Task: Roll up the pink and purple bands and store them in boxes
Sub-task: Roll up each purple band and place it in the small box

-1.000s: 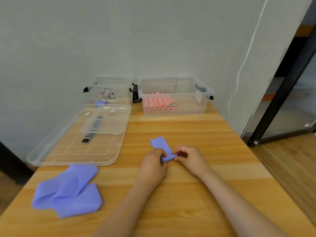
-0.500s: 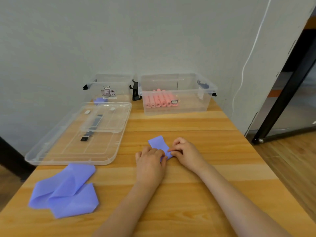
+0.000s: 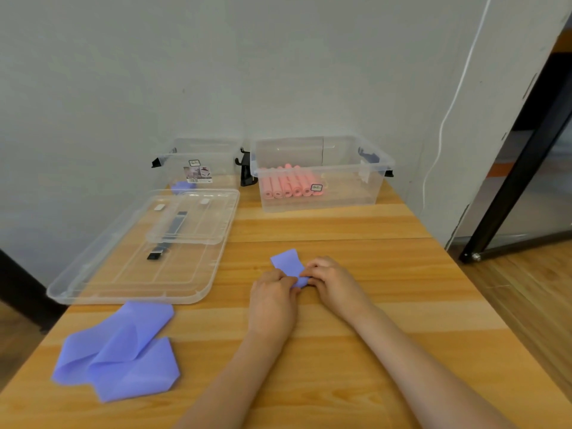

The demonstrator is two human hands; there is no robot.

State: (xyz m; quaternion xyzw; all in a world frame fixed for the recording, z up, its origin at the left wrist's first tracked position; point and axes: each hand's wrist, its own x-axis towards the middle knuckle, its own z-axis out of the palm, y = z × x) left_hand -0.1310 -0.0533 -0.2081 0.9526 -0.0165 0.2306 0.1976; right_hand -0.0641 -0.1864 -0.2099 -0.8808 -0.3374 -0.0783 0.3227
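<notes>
A purple band [image 3: 288, 263] lies mid-table, its near end rolled between my fingers and a short flat tail pointing away from me. My left hand [image 3: 272, 297] and my right hand [image 3: 332, 281] both pinch the rolled end. More purple bands [image 3: 119, 351] lie loosely folded at the near left. Several rolled pink bands [image 3: 289, 185] sit side by side in the clear box [image 3: 356, 196] at the back right. The clear box [image 3: 201, 156] at the back left holds a purple roll [image 3: 181, 187], partly hidden behind the lids.
Two clear lids [image 3: 130, 274] lie stacked on the left of the wooden table [image 3: 340, 227]. A grey wall stands right behind the boxes. The table's right edge drops to a wood floor beside a black door frame [image 3: 510, 187].
The flat tail of the purple band has grown shorter as both hands rolled it away from me. The view shifted slightly downward.
</notes>
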